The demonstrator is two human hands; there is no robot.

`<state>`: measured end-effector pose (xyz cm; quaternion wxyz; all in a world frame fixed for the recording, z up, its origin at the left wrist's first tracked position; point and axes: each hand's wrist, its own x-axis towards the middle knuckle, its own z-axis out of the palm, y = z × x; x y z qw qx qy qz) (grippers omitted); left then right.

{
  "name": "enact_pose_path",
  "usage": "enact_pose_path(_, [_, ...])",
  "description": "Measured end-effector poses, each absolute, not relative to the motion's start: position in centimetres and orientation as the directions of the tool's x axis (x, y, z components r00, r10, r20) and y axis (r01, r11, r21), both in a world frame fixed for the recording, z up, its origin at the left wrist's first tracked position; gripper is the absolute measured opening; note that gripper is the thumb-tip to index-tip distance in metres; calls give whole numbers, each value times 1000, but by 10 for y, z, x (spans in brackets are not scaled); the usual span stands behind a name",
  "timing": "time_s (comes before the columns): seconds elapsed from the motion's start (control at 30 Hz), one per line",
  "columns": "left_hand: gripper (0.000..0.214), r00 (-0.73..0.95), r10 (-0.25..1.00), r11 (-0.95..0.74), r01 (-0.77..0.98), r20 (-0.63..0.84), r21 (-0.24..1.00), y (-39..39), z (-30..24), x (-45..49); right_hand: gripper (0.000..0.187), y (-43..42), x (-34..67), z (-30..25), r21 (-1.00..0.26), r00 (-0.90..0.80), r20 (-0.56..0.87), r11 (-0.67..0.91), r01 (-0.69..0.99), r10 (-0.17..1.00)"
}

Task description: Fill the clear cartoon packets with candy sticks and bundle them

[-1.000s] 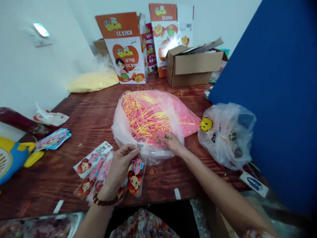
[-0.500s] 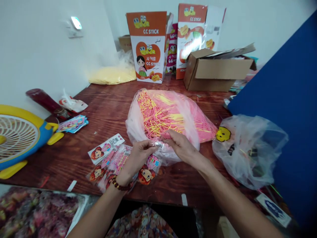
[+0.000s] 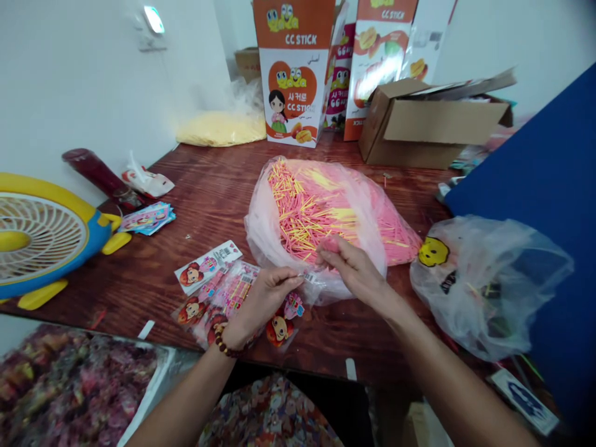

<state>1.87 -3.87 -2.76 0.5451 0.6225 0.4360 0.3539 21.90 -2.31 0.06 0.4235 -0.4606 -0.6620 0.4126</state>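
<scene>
My left hand [image 3: 266, 293] pinches the edge of a small clear plastic packet with a barcode [image 3: 309, 277]. Close beside it, my right hand [image 3: 349, 264] is closed, fingertips together; something pink shows at them, too small to make out. Both hands are over the near rim of a large translucent bag [image 3: 261, 217], which lies open and full of thin pink and yellow sticks [image 3: 302, 226]. Under and left of my left hand lie several clear packets [image 3: 239, 282] with pink contents and red-haired cartoon prints. A stack of printed cards [image 3: 209, 264] lies behind them.
A yellow-and-blue fan [image 3: 51, 239] stands at left, near a dark red bottle [image 3: 95, 171] and blue cards [image 3: 149, 217]. Printed cartons [image 3: 293, 81] and an open brown box [image 3: 433, 127] stand at the back. A clear plastic bag [image 3: 493, 285] lies at right beside a blue panel [image 3: 549, 186].
The view has shifted, so things sit slightly further right and the back boxes higher. My right hand has drawn a little away from the packet; my left hand keeps its pinch.
</scene>
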Motion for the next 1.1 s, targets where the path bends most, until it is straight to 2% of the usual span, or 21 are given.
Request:
enact_pose_path(0.07, [28, 357, 934, -69, 151, 10, 986, -41, -27, 20, 11, -24, 215, 3, -978, -89, 202, 206, 37, 975])
enact_pose_path(0.17, [27, 343, 939, -86, 133, 36, 987, -41, -25, 23, 12, -26, 204, 11, -938, 53, 238, 243, -246, 970])
enact_pose_path(0.33, [29, 363, 932, -28, 65, 2, 998, -39, -20, 31, 10, -30, 184, 21, -859, 78, 267, 274, -432, 960])
enact_pose_path(0.5, [33, 356, 934, -2, 39, -12, 999, -38, -19, 32, 9, -29, 178, 12, -859, 37, 240, 230, -458, 970])
enact_pose_path(0.67, [34, 382, 924, 10, 41, -25, 999, -38, -20, 32, 8, -26, 181, 14, -819, 127, 264, 292, -494, 956])
enact_pose_path(0.9, [35, 370, 928, 53, -19, -42, 998, -36, -20, 35, 9, -32, 179, 4, -866, 69, 250, 255, -431, 966])
enact_pose_path(1.1, [26, 346, 938, 49, -91, -15, 995, -32, -27, 37, 12, -37, 192, -2, -953, -55, 199, 181, -243, 978])
